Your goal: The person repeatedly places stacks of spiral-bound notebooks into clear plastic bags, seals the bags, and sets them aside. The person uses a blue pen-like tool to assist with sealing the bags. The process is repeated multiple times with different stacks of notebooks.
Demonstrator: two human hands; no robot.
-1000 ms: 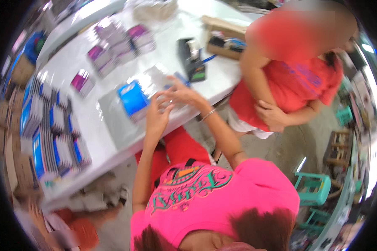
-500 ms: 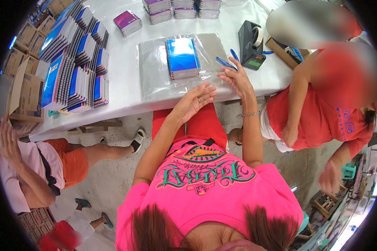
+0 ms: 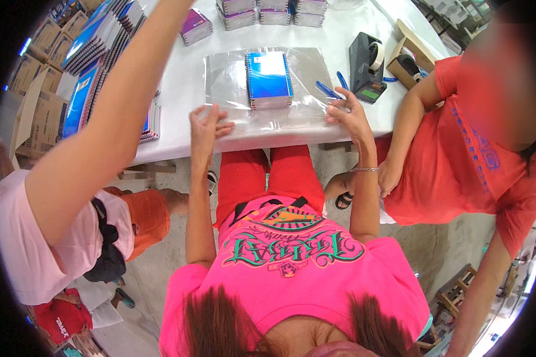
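A stack of blue-covered spiral notebooks (image 3: 268,77) stands on a clear plastic sheet (image 3: 225,77) spread over the white table. My left hand (image 3: 207,130) is open at the sheet's near left corner, fingers spread. By the near right corner of the sheet is my right hand (image 3: 352,116), its fingers bent but apart, with nothing visible held in them. Whether its fingertips touch the plastic I cannot tell. Just beyond them lie two slim blue items (image 3: 327,90), perhaps scissor handles. A black tape dispenser (image 3: 366,68) with a roll of tape stands farther right.
Piles of blue spiral notebooks (image 3: 86,98) fill the table's left side, partly behind a co-worker's raised arm (image 3: 110,113). Purple notebooks (image 3: 238,19) are stacked at the back. A person in a red shirt (image 3: 458,166) stands close on my right, near an open carton (image 3: 408,50).
My hands have moved apart, the left one out to the sheet's left corner. The co-worker on the left has come nearer and reaches an arm across. The person at right has shifted.
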